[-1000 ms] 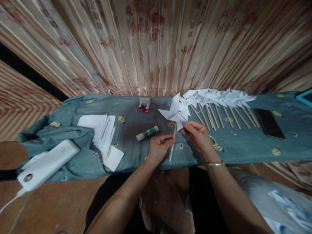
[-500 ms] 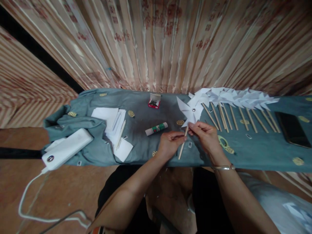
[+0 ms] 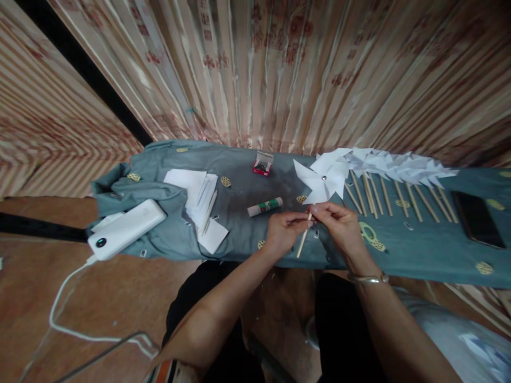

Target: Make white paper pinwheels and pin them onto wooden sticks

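A white paper pinwheel (image 3: 337,173) with a silver pin at its centre tilts away from me, on a pale wooden stick (image 3: 302,246). My left hand (image 3: 284,233) pinches this stick between thumb and fingers below the paper blades. Close beside it, my right hand (image 3: 338,222) is closed at the stick's upper part, just under the blades; its fingertips partly hide the stick. A glue stick (image 3: 265,206) with a green label lies left of the pinwheel. Behind it stands a small open red box (image 3: 262,165) of metal pins.
A row of finished pinwheels (image 3: 399,165) lies overlapping at the right, their sticks toward me. Further right is a black phone (image 3: 477,219). A green tape roll (image 3: 367,232) lies nearer. At the left are white papers (image 3: 187,181), a pencil-like stick (image 3: 209,213) and a cabled white power bank (image 3: 128,230).
The view has shifted slightly left, so most things sit further right. The pinwheel blades have turned a little on the stick, and both hands remain on it.
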Tool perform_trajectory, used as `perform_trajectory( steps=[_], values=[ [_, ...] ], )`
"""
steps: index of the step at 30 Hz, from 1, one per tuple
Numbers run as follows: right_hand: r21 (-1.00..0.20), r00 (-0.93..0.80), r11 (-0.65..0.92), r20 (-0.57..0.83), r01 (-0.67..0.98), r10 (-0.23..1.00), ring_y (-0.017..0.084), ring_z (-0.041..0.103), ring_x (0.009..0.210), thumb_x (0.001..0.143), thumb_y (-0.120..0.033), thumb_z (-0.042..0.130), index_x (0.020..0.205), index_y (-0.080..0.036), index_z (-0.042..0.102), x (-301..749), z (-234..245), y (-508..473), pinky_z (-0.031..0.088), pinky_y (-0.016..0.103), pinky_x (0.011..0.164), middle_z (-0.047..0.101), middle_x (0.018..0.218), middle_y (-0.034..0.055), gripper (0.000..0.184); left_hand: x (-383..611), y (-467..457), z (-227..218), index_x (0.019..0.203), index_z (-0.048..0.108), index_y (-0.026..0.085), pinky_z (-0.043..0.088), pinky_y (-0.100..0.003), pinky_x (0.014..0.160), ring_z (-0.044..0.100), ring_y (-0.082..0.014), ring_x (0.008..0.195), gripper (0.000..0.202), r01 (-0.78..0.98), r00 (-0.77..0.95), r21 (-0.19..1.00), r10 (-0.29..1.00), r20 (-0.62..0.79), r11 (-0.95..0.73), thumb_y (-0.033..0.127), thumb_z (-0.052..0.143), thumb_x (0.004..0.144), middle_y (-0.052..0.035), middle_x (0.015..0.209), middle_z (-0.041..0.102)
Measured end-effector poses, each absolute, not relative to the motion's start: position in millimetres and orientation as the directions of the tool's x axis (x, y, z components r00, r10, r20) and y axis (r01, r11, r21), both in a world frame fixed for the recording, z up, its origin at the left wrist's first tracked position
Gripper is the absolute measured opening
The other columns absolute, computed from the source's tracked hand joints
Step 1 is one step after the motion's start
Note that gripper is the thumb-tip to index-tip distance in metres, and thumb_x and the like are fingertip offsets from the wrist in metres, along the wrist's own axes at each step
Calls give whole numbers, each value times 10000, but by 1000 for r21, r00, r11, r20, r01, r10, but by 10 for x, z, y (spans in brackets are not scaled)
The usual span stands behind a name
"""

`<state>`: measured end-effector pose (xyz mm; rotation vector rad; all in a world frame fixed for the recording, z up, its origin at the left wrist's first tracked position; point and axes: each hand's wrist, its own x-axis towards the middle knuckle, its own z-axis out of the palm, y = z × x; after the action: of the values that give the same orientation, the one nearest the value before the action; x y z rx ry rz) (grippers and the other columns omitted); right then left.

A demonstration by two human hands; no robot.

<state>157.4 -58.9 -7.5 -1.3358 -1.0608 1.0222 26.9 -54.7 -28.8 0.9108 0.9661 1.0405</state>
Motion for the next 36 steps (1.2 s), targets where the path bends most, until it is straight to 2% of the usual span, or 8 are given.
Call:
perform_trajectory(
  steps=[4, 9, 12, 22, 28, 31, 36],
  values=[
    [-999, 212, -37, -31, 25, 977, 101, 571, 527, 561, -389, 844, 649, -237, 745, 1546, -77, -663, 465, 233, 536, 695, 603, -21, 201, 219, -574, -266, 720, 762, 171, 533, -273, 703, 669, -154, 660, 137, -287, 195, 931, 965, -173, 225, 212, 801, 595, -32, 717, 748],
    [-995, 218, -96, -89, 19, 972, 98, 559, 513, 453, -361, 885, 621, -229, 738, 1492, -66, -723, 455, 231, 522, 682, 569, -27, 259, 152, -629, -251, 671, 758, 171, 495, -238, 626, 619, -125, 588, 239, -326, 217, 923, 966, -138, 205, 315, 855, 507, -16, 651, 726],
    [-994, 214, -107, -99, 26, 972, 105, 558, 511, 445, -376, 883, 601, -228, 729, 1482, -57, -741, 455, 242, 528, 679, 562, -24, 264, 136, -661, -262, 674, 761, 169, 473, -223, 593, 584, -105, 550, 274, -351, 240, 910, 960, -142, 222, 331, 864, 479, -6, 616, 710],
    [-980, 255, -84, -36, 179, 966, 121, 541, 521, 512, -511, 814, 621, -190, 723, 1594, -89, -735, 434, 265, 530, 664, 573, 6, 351, 126, -726, -335, 774, 771, 155, 508, -244, 657, 627, -129, 634, 245, -234, 267, 941, 947, -180, 245, 213, 807, 539, -28, 701, 724],
    [-954, 427, -50, 85, 297, 900, 129, 548, 591, 587, -516, 756, 672, -176, 706, 2047, 92, -679, 438, 266, 588, 674, 638, 12, 354, 83, -735, -345, 804, 771, 156, 523, -256, 718, 647, -137, 677, 213, -159, 281, 951, 936, -213, 265, 165, 767, 591, -35, 741, 726],
    [-921, 474, -64, 137, 384, 870, 119, 518, 573, 635, -507, 706, 664, -169, 683, 2299, 209, -586, 416, 255, 566, 648, 617, 6, 340, 70, -731, -356, 827, 772, 162, 530, -269, 737, 659, -150, 704, 218, -131, 296, 955, 930, -219, 266, 171, 761, 610, -38, 763, 732],
    [-801, 427, -153, 138, 579, 894, 114, 501, 515, 693, -458, 669, 660, -151, 686, 2449, 313, -238, 367, 241, 507, 617, 559, -2, 310, 93, -721, -371, 817, 775, 167, 520, -252, 703, 650, -148, 695, 196, -85, 290, 968, 936, -201, 234, 181, 754, 623, -38, 765, 728]
  ],
)
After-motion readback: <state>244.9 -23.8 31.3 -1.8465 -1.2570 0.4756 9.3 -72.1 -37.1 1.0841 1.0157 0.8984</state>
